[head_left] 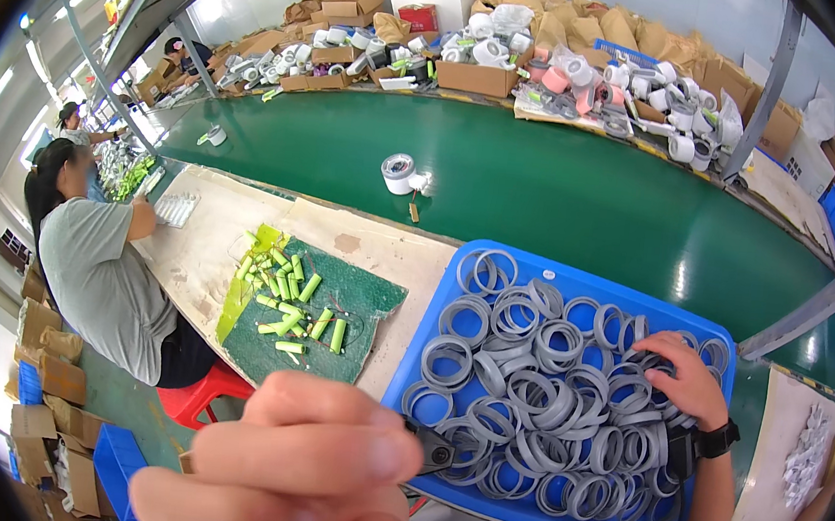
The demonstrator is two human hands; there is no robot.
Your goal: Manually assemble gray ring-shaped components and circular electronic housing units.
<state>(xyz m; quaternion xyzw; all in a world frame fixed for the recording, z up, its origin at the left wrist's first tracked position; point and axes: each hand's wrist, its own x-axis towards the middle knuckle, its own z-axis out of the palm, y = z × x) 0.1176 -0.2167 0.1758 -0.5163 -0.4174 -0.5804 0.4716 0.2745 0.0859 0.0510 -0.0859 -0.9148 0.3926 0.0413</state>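
Left hand [282, 469]: nearest the lens, fingers curled inward, blurred; cannot tell whether empty or gripping.
Dark tool-like part with round metal pin [436, 454]: just past the left fingertips, at the near rim of the tray; cannot tell whether held.
Blue plastic tray [422, 341]: overlapping the end of the beige-covered worktop [421, 279].
Grey plastic rings [493, 376]: heaped inside the tray, many overlapping, some on edge, some flat.
Right hand [683, 376]: over the tray's right side, fingers bent onto the rings; cannot tell whether grasping one or merely resting. Black watch [718, 440] at the wrist.
Good handling: best to take a loose ring off the top, pinch lightly across the band, lift straight up to avoid dragging linked neighbours, and keep the watch clear of the heap.
Bright green cylinders with wires [338, 335]: scattered left of the tray on a dark green mat [374, 297].
Co-worker in grey shirt [115, 272]: seated farther left.
White cylindrical device [398, 173]: alone on the long glossy green surface [547, 173].
White and pink parts [586, 81]: piled along the far side.
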